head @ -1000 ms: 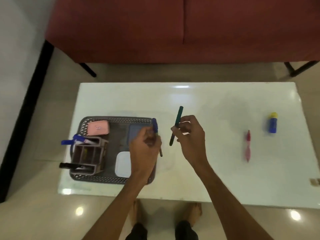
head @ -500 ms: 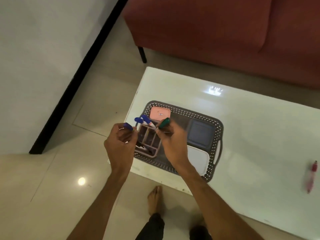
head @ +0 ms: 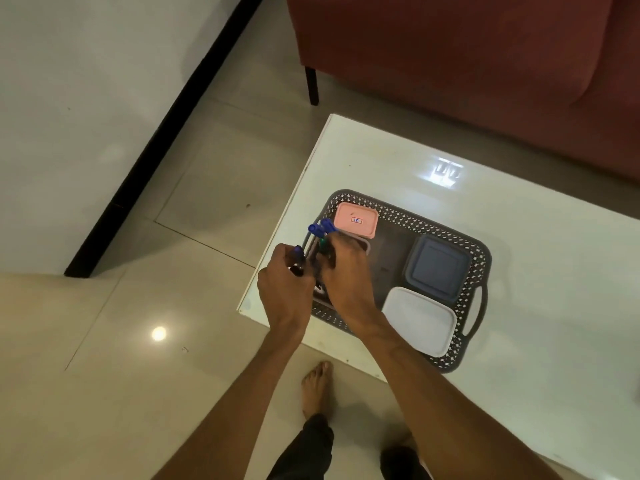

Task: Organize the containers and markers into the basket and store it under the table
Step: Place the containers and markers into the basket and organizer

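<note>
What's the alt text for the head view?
The left hand grips a blue-capped marker and the right hand a green-capped marker over the pen holder in a grey basket on a table. Pink, blue and white containers lie alongside.

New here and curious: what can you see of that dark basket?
The basket looks like dark grey plastic: rectangular, rounded corners, lattice-pierced walls, a slot handle at its right end. It sits flat on the white table near a corner, holding a pink container, blue-grey container and white container. The left hand, gripping a blue marker, and right hand, gripping a green marker, are over its left end.
</note>
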A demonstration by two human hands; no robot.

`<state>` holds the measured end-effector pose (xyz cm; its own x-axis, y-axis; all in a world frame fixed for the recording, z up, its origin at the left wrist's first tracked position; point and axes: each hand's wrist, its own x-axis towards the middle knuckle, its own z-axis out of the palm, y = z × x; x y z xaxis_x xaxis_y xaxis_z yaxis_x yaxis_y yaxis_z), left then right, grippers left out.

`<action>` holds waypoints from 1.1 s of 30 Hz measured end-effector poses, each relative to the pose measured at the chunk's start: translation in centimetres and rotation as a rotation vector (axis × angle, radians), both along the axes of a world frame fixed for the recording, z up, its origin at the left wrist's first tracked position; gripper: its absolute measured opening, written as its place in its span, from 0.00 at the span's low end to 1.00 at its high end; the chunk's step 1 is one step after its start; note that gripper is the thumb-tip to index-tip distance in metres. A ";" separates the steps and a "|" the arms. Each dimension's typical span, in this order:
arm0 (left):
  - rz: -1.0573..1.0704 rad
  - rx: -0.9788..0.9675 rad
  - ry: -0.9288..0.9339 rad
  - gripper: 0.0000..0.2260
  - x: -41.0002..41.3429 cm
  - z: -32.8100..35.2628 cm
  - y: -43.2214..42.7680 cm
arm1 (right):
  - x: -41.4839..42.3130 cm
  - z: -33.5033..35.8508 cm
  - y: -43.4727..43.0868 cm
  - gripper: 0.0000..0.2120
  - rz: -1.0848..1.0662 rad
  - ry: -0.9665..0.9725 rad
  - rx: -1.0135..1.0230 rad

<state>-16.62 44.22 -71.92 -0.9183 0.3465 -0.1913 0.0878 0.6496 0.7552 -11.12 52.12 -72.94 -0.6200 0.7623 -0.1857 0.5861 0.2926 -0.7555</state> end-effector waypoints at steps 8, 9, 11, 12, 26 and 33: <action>-0.003 -0.080 -0.011 0.11 0.5 -0.4 -0.1 | -0.1 -0.7 0.0 0.16 0.067 -0.050 0.018; -0.001 -0.081 -0.013 0.11 0.6 -0.4 -0.1 | 0.1 -0.6 0.1 0.17 0.059 -0.037 0.010; -0.005 -0.072 -0.006 0.12 0.8 -0.3 -0.3 | 0.7 -0.4 0.2 0.19 0.040 -0.007 0.003; -0.004 -0.062 -0.002 0.12 0.9 -0.2 -0.4 | 1.2 -0.2 0.2 0.21 0.029 0.008 -0.003; -0.142 0.127 0.125 0.18 8.7 3.7 3.0 | 14.4 2.4 3.5 0.12 -0.316 0.151 0.001; -0.441 0.120 0.107 0.15 21.2 2.7 9.2 | 28.1 2.2 7.0 0.11 -0.564 0.112 0.017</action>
<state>4.56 53.44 -69.22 -0.6912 0.7217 -0.0379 0.4174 0.4414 0.7943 16.98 59.14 -70.74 -0.1317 0.9831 -0.1274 0.5717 -0.0297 -0.8199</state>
